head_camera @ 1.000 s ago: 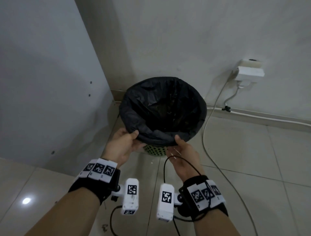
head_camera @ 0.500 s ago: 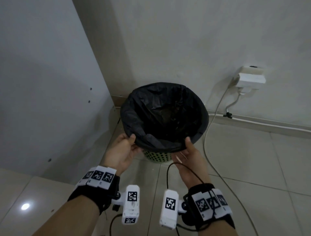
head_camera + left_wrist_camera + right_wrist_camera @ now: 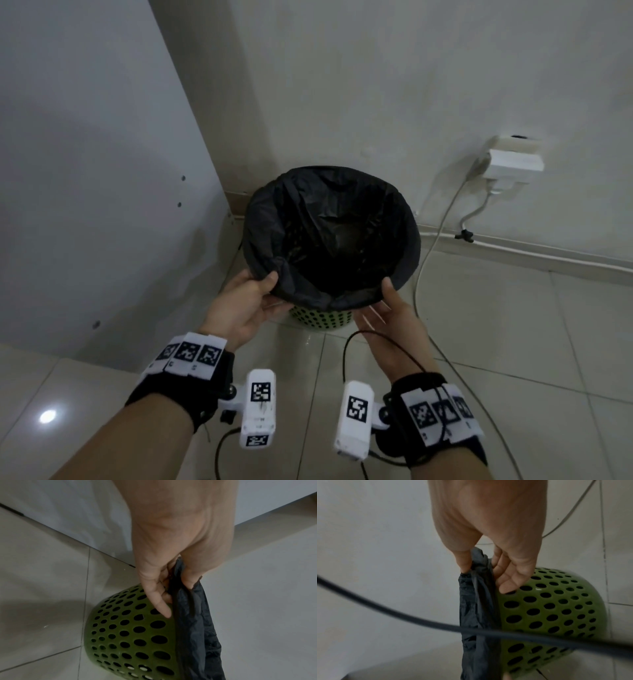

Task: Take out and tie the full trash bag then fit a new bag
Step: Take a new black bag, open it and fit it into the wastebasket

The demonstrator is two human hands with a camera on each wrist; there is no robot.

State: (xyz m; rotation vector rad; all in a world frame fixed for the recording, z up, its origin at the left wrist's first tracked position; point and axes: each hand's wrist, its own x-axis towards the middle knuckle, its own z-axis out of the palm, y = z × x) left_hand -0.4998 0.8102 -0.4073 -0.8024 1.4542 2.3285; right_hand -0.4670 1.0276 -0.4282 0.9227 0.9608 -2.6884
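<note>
A black trash bag [image 3: 329,236] lines a green perforated bin [image 3: 322,317] standing in the corner of the room. My left hand [image 3: 251,301] pinches the folded-over bag rim at the near left, thumb on top and fingers under it. At the near right my right hand [image 3: 388,305] pinches the same rim. In the left wrist view the left hand [image 3: 171,586] holds the bag [image 3: 192,622] against the bin [image 3: 130,639]. In the right wrist view the right hand [image 3: 481,566] grips the bag [image 3: 476,601] beside the bin [image 3: 553,612]. The bag's contents are too dark to make out.
A grey panel [image 3: 96,171] stands close on the left and a wall behind the bin. A white wall socket [image 3: 513,164] is at the right, with a cable [image 3: 421,270] running down past the bin over the tiled floor [image 3: 513,325]. A black wrist cable [image 3: 402,615] crosses the right wrist view.
Both hands have moved apart along the near rim, pulling the folded bag edge up and off the bin's front. The bag mouth now looks wider and rounder.
</note>
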